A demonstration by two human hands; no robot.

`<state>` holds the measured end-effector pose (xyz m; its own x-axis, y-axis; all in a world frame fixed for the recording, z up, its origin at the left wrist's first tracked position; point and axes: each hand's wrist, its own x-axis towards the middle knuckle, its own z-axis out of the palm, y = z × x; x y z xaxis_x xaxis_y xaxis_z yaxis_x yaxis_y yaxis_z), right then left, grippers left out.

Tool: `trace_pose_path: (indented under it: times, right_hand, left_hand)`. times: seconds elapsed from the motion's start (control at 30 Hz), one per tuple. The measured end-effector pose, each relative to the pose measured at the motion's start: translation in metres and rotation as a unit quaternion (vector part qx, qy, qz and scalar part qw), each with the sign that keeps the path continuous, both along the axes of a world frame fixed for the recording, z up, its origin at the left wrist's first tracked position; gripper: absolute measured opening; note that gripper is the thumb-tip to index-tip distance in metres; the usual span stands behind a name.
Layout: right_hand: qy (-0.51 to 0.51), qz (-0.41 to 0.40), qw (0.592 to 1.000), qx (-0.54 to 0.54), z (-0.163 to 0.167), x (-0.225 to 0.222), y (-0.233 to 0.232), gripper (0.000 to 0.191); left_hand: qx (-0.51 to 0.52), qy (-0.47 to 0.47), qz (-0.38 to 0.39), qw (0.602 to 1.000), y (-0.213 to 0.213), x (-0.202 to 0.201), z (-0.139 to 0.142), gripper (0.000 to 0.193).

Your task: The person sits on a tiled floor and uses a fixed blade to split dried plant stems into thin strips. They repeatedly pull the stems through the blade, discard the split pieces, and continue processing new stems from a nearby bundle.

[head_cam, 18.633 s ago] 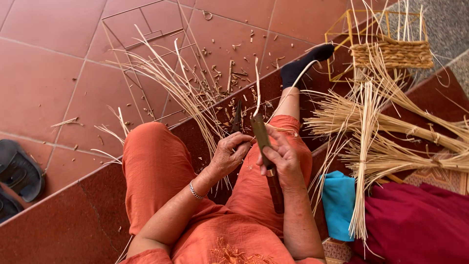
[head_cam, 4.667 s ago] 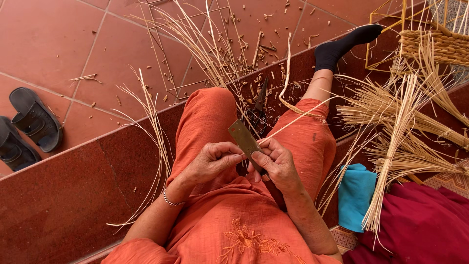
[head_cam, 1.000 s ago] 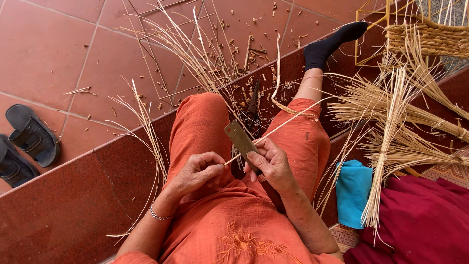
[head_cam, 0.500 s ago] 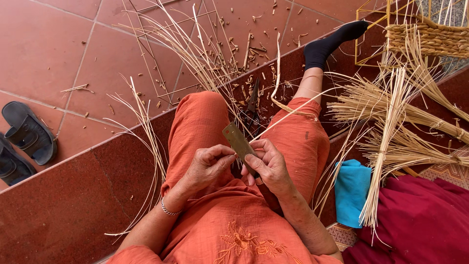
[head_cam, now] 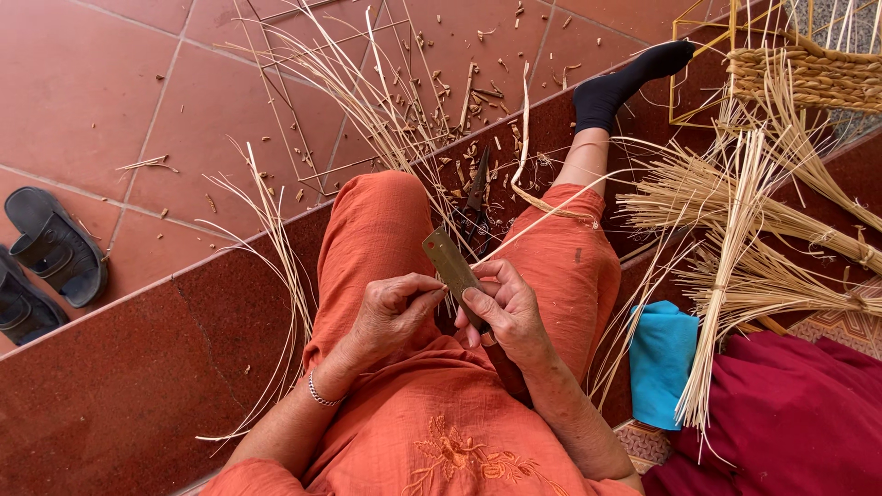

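I sit on a red step in orange clothes. My right hand (head_cam: 508,314) grips a flat-bladed knife (head_cam: 447,260) whose blade points up and left over my lap. My left hand (head_cam: 390,312) pinches a thin pale cane strip (head_cam: 542,208) against the blade beside the right thumb. The strip runs from the blade up to the right over my right thigh and curls upward near the scraps on the floor. Both hands almost touch at the blade.
Black scissors (head_cam: 477,197) lie between my knees among cane scraps. Loose strips (head_cam: 276,230) fan out at left. Bundles of cane (head_cam: 735,230) lie at right, a part-woven basket on a yellow frame (head_cam: 808,73) at top right. Blue cloth (head_cam: 663,354), maroon cloth (head_cam: 790,422), dark sandals (head_cam: 50,248).
Over the last second the hands stay at the blade with only small finger shifts. Since 18.6 s ago the view has shifted and the strip's free end now trails to the right.
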<state>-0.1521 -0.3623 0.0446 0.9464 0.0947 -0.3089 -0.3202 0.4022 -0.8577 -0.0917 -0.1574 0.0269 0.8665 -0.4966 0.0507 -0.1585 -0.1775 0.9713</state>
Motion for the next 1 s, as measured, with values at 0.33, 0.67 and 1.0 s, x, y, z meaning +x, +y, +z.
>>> trace_pose_path:
  times: [0.33,0.67,1.0]
  right_hand:
    - [-0.021,-0.039,0.999,-0.001,-0.011,-0.002,-0.012,0.021]
    - [0.048,-0.068,0.997,0.008,0.013,0.008,-0.032,0.040]
    - [0.035,0.029,0.999,0.018,0.007,0.008,0.003,0.019]
  left_hand:
    - [0.009,-0.098,0.052,0.994,0.000,-0.001,-0.009,0.008]
    - [-0.126,0.170,-0.008,0.977,0.002,-0.005,-0.028,0.012]
    - [-0.076,0.173,-0.043,0.981,0.010,-0.004,-0.013,0.016]
